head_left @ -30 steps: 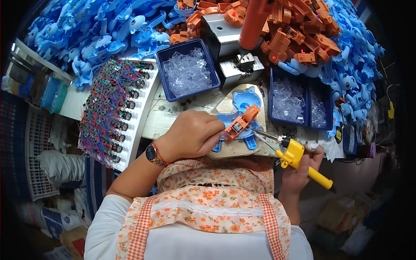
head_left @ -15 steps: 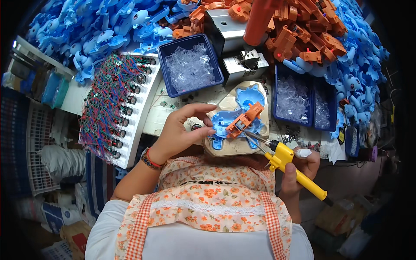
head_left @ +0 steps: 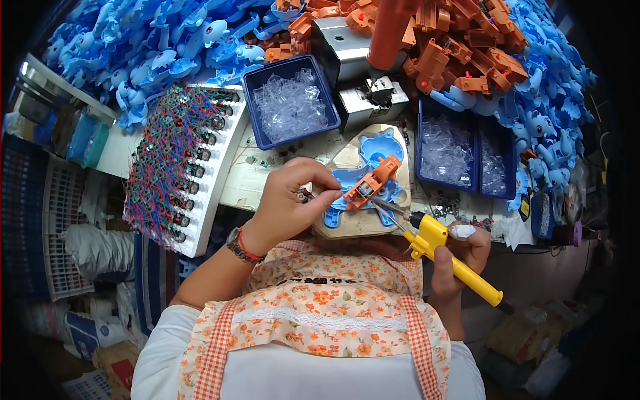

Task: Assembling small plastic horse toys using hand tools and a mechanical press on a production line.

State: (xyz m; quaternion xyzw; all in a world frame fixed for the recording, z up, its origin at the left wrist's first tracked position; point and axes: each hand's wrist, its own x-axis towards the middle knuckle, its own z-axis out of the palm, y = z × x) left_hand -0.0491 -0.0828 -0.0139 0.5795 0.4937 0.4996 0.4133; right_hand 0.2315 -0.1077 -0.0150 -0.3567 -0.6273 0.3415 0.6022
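A blue plastic toy shell point(head_left: 373, 150) lies hollow side up in a pale, block-shaped holder point(head_left: 347, 230). On the shell rests an orange plastic housing point(head_left: 373, 184), tilted up to the right. My left hand point(head_left: 300, 197) is at its left side, thumb and forefinger pinched together; whatever is between the tips is too small to make out. Under that palm shows a small round dark part point(head_left: 304, 195). My right hand point(head_left: 460, 257), with a white wrap on one finger, grips a yellow soldering gun point(head_left: 433, 239). Its metal tip points at the lower edge of the orange housing.
A white rack point(head_left: 220, 167) of wired round parts stands left. Clear plastic pieces fill a blue bin point(head_left: 333, 120) and a divided blue bin point(head_left: 421, 173). Behind are a metal fixture point(head_left: 373, 107), a red post point(head_left: 392, 33), orange housings point(head_left: 467, 40) and heaped blue shells point(head_left: 160, 40).
My left hand has moved slightly right toward the orange housing, and its thumb and forefinger have closed from a wide gap to a pinch. The soldering gun has shifted slightly left.
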